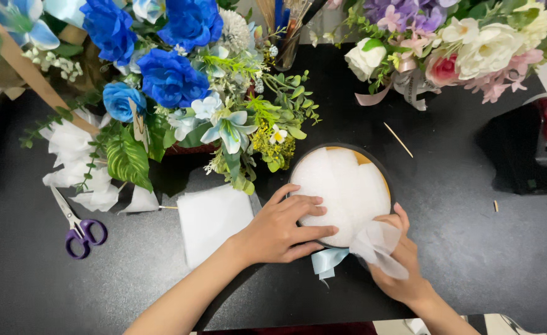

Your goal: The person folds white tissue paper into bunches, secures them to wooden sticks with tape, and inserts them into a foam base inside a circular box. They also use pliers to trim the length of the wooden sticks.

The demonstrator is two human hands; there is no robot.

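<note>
A round box (pixel 382 170), near the black table's (pixel 472 248) front edge, is steadied by the left hand (pixel 282 229), laid flat and open on its white tissue filling (pixel 341 186), while one sheer white piece (pixel 379 248) is pinched by the right hand (pixel 403 267). Two flower arrangements, one pair of scissors (pixel 78 226) and one tissue stack (pixel 214 220) are seen.

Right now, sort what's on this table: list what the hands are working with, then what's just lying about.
In use: round box, white tissue under left hand, tissue piece in right hand.
Lying about: scissors, white sheet stack, blue bouquet, pink bouquet, wooden stick.
</note>
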